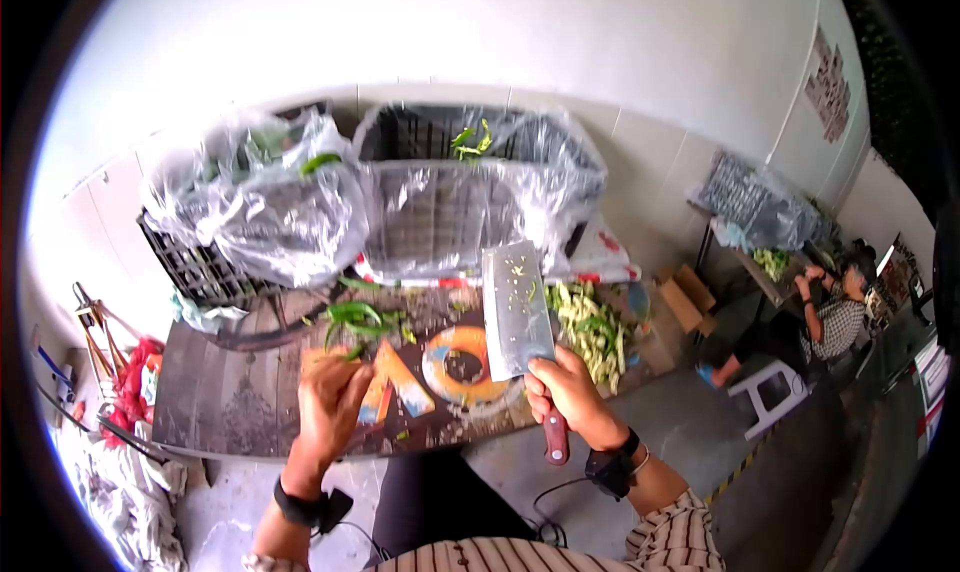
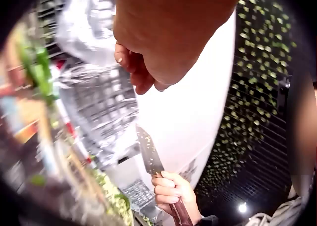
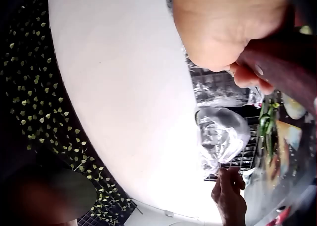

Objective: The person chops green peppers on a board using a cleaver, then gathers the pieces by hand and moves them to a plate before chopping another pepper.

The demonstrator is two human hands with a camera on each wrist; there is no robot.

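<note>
In the head view, my right hand (image 1: 575,397) grips the dark red handle of a cleaver (image 1: 518,307), its broad blade tilted up and dotted with green bits. The left wrist view also shows that hand (image 2: 176,191) round the handle. My left hand (image 1: 333,404) is raised over the table's front edge, fingers curled, with nothing visible in it. Green peppers (image 1: 358,319) lie beyond it on the dark wooden table (image 1: 230,392). A heap of cut pale-green pieces (image 1: 592,337) lies to the right of the blade.
Two plastic-lined crates, one at left (image 1: 270,212) and one at centre (image 1: 440,207), stand along the table's back. A cardboard box (image 1: 687,297) is beyond the right end. Farther right, a person (image 1: 835,322) sits at another small table near a white stool (image 1: 770,397).
</note>
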